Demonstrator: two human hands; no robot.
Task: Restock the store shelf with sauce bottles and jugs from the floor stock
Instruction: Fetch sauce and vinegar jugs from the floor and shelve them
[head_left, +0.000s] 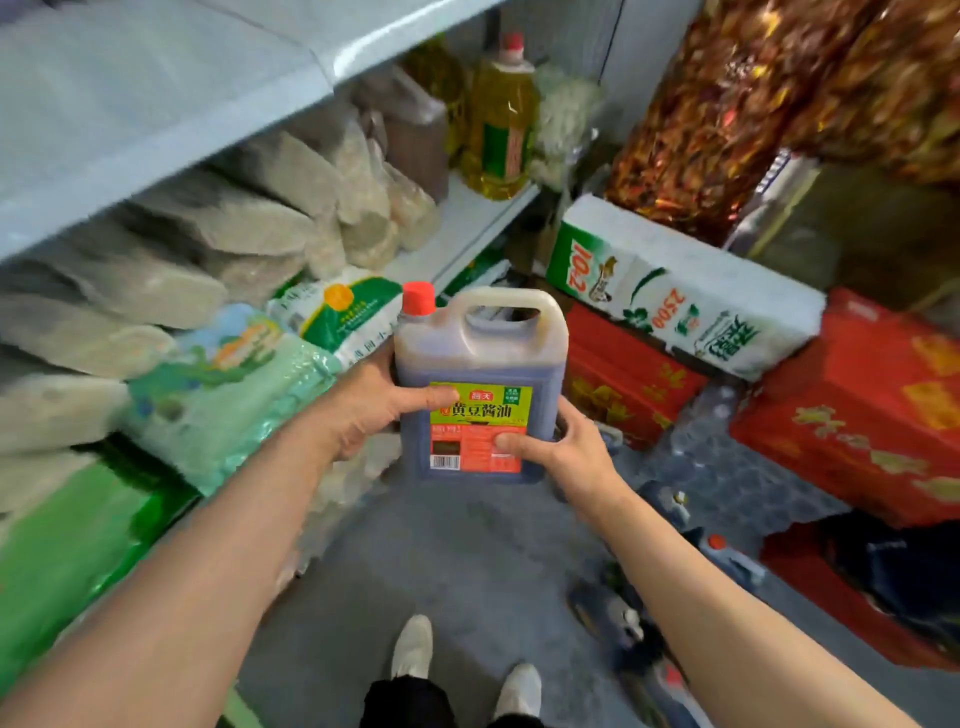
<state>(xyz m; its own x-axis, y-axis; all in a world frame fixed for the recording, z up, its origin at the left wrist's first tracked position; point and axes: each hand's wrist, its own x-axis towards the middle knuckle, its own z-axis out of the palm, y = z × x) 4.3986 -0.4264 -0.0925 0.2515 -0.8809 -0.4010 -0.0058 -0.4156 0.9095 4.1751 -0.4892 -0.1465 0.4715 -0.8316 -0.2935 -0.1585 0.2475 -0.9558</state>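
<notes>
I hold a dark soy sauce jug (480, 358) with a red cap, a moulded handle and a green and red label upright in front of me, above the floor. My left hand (376, 402) grips its left side, thumb across the label. My right hand (563, 447) grips the lower right corner, thumb on the label's red part. The white store shelf (467, 223) runs along the left. At its far end stand a yellow oil jug (501, 122) with a red cap and a brown jug (415, 130). More dark bottles (727, 556) lie on the floor at right.
Grey sacks (249, 228) and green rice bags (228, 374) fill the shelf at left. Red cartons (857, 405) with a white and green sack (685, 291) on top stand at right. Shiny red-gold bags (727, 104) hang behind. My shoes (413, 647) stand on grey floor.
</notes>
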